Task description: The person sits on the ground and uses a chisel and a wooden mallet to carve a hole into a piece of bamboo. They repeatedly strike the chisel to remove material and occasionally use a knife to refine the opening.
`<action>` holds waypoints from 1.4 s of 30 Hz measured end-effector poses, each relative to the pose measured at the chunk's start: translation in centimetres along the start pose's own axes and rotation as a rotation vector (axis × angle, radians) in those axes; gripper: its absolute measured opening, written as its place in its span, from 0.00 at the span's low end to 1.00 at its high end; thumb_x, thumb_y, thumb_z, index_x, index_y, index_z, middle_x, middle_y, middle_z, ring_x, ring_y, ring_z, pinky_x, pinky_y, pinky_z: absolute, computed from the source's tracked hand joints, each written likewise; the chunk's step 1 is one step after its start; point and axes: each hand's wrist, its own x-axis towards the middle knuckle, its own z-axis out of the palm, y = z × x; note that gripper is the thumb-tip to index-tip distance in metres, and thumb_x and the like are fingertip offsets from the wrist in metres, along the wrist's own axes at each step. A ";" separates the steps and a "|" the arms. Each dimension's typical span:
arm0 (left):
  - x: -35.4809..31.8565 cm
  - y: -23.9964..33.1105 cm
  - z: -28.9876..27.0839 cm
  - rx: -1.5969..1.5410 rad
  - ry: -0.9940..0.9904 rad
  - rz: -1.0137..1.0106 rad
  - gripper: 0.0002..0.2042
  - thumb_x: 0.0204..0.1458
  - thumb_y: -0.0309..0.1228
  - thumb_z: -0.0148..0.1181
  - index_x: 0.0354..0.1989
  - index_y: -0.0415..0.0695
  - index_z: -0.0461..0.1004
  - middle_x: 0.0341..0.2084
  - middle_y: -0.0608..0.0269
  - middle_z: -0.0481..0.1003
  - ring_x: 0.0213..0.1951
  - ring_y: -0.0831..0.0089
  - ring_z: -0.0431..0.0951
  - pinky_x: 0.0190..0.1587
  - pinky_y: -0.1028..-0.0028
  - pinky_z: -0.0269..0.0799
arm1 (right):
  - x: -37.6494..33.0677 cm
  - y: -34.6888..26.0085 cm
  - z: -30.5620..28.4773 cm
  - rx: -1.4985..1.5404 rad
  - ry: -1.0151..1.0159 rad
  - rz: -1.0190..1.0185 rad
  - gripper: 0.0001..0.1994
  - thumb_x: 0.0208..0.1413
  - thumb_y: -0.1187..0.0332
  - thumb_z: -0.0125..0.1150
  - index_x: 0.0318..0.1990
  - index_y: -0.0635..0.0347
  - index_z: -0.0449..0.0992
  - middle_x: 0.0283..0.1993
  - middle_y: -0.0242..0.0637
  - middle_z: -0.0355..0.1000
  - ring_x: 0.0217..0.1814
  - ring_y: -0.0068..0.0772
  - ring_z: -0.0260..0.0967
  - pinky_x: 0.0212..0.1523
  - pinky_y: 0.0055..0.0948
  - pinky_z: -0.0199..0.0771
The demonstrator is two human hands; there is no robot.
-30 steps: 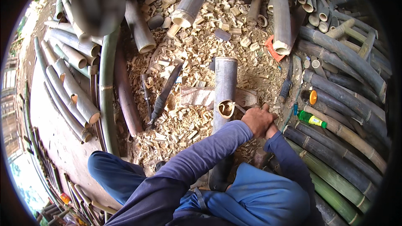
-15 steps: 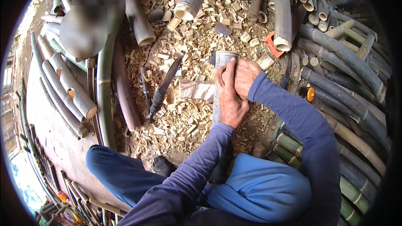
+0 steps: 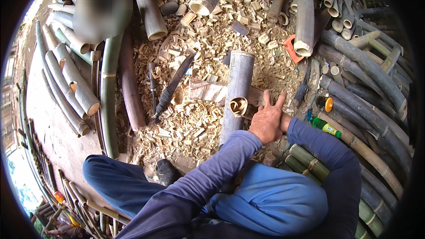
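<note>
Main piece is the bamboo tube (image 3: 240, 75), mid-view, lying across the wood block (image 3: 208, 92). Hole in its upper side has pale curled shavings (image 3: 239, 106) in it. Green bottle (image 3: 326, 127) w/ a yellow label is over on the R among the bamboo poles (image 3: 364, 151); can't tell what's in it tbh.

My left hand (image 3: 267, 123) is just R of the hole, lying over my right hand (image 3: 285, 122), 2 fingers up & spread. So they're together, but can't tell if either's clamped on smth bc the grip's hidden.

Edges: tube's far end stops past the block, near end's hidden behind my left sleeve (image 3: 221, 161). Most open room is L of the tube, just loose chips (image 3: 190, 139) up to the long knife (image 3: 177, 79), w/ a slim tool (image 3: 152, 84) near it. R side's tighter: dark-handled blade (image 3: 302, 90), then poles. My bent knee (image 3: 283, 190) blocks the near side.
</note>
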 end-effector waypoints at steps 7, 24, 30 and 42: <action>1.6 -1.7 -3.6 0.273 -0.802 0.104 0.48 0.18 0.23 0.73 0.63 0.48 0.74 0.57 0.47 0.74 0.57 0.48 0.76 0.57 0.58 0.76 | -0.7 0.5 5.7 0.421 0.101 -0.026 0.22 0.47 0.54 0.68 0.48 0.56 0.79 0.47 0.47 0.79 0.50 0.48 0.77 0.52 0.46 0.77; -1.8 -4.0 -2.4 0.100 -0.357 0.176 0.45 0.32 0.34 0.75 0.66 0.41 0.66 0.54 0.39 0.72 0.61 0.41 0.72 0.63 0.56 0.71 | 1.0 -2.1 7.1 0.582 0.022 0.169 0.31 0.54 0.49 0.65 0.59 0.59 0.72 0.50 0.42 0.79 0.53 0.44 0.77 0.54 0.34 0.77; -2.8 -3.9 -2.4 0.076 -0.200 0.242 0.42 0.34 0.30 0.73 0.66 0.42 0.67 0.61 0.43 0.66 0.58 0.39 0.73 0.62 0.56 0.73 | 0.9 -4.0 5.5 -0.200 0.012 -0.141 0.25 0.59 0.50 0.60 0.57 0.58 0.71 0.50 0.40 0.77 0.54 0.40 0.75 0.55 0.34 0.75; -6.9 -4.7 -5.0 0.386 -0.225 0.223 0.45 0.35 0.34 0.75 0.70 0.52 0.65 0.61 0.45 0.65 0.67 0.46 0.64 0.63 0.52 0.69 | 0.4 -4.7 12.8 1.119 -0.086 0.074 0.17 0.69 0.52 0.52 0.52 0.55 0.70 0.50 0.37 0.74 0.56 0.34 0.71 0.57 0.35 0.73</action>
